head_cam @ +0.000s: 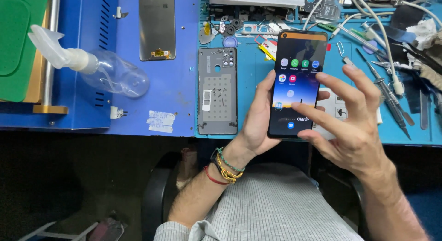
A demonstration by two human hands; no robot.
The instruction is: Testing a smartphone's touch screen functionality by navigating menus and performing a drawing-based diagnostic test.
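A black smartphone (296, 84) with its screen lit and app icons showing is held upright over the blue work mat (258, 80). My left hand (258, 121) grips its left edge and back. My right hand (352, 116) hovers at the phone's right side with fingers spread, the index fingertip touching the lower part of the screen. Several bead and cord bracelets sit on my left wrist.
A grey phone back cover (218, 91) lies left of the held phone. A clear plastic squeeze bottle (99, 68) lies on the blue machine top (175, 84), beside a dark screen panel (157, 24). Tweezers, screwdrivers, cables and small parts crowd the mat's far and right sides (391, 89).
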